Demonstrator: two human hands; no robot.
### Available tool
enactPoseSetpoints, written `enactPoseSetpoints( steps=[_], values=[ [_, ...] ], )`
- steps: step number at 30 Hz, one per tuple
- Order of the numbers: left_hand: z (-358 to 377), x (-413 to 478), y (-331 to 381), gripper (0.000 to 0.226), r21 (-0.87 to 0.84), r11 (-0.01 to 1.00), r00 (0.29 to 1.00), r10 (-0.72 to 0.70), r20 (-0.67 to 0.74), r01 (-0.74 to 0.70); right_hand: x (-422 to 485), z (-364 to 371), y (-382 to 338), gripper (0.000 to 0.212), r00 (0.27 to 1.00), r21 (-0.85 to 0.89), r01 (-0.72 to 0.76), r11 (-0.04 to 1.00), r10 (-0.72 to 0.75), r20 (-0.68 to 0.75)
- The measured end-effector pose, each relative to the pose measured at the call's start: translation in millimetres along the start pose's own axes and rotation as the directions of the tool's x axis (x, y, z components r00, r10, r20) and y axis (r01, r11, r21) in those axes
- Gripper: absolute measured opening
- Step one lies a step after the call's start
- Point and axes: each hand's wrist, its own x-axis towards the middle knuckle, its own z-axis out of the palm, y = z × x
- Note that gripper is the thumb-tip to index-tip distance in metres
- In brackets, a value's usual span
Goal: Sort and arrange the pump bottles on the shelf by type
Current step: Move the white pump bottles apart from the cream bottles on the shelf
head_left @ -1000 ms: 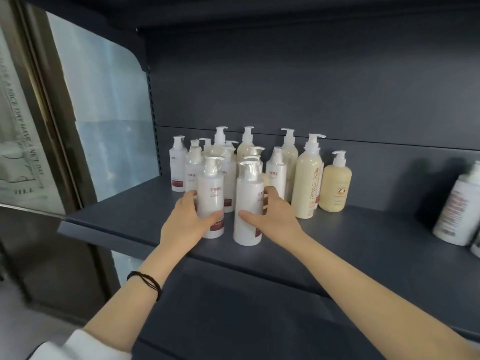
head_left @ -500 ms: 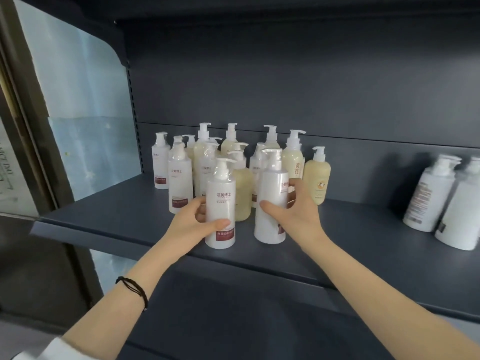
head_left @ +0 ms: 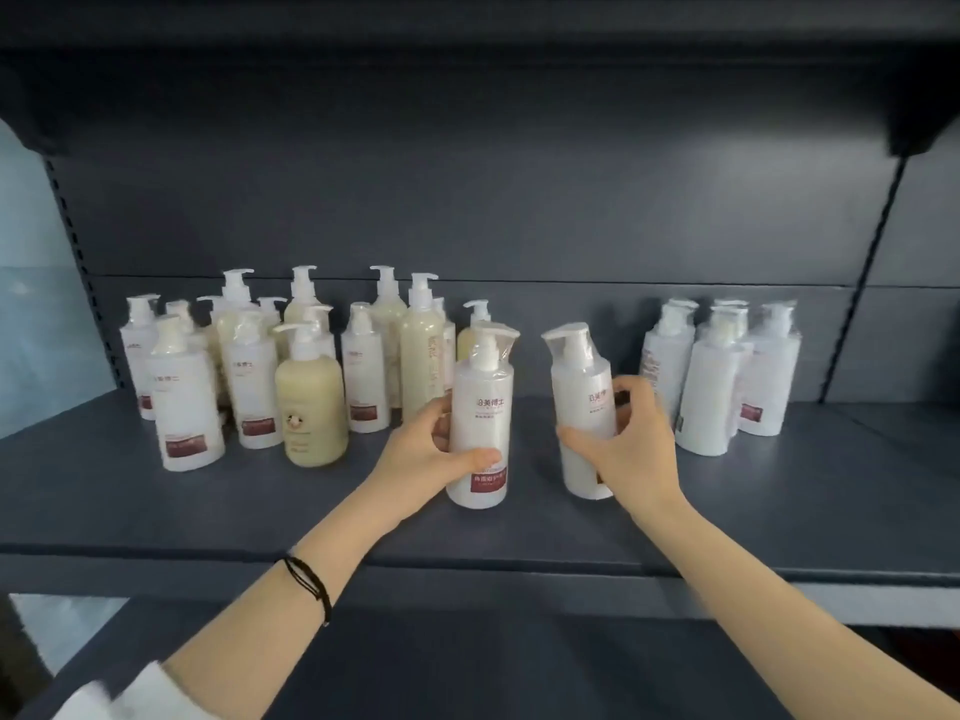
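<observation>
My left hand (head_left: 431,454) grips a white pump bottle with a dark red label (head_left: 480,407), upright over the middle of the dark shelf (head_left: 156,517). My right hand (head_left: 631,449) holds a second white pump bottle (head_left: 579,402), tilted slightly left, a short way to the right of the first. A mixed cluster of white bottles (head_left: 184,402) and cream-yellow bottles (head_left: 311,407) stands at the left. Several white bottles (head_left: 709,392) are grouped at the right, just beyond my right hand.
The shelf's back panel (head_left: 467,200) rises close behind the bottles. An upper shelf (head_left: 467,23) hangs overhead. A slotted upright (head_left: 867,272) stands at the right. Bare shelf surface lies in front of both groups and between them.
Both hands have carried their white bottles rightward, away from the left cluster, toward the white group at the right. The view has swung to the right as well.
</observation>
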Motion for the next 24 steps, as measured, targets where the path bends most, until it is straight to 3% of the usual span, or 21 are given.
enactPoseSetpoints(
  steps=[11,20,24],
  values=[
    [170,50,50,0.053,-0.054,0.998,0.991,0.051,0.125,-0.044,52,-133,95,0.061,0.986,-0.032,-0.139,0.99,0.136,-0.099],
    [229,80,57,0.052,-0.041,0.999,0.999,0.018,0.036,-0.016,95,-166,142,0.063,0.984,-0.017,-0.177,0.984,0.176,-0.02],
    [242,90,57,0.061,-0.01,0.999,0.998,0.053,-0.046,-0.054,106,-165,144,0.071,0.994,-0.082,-0.075,0.994,0.068,-0.081]
  ],
)
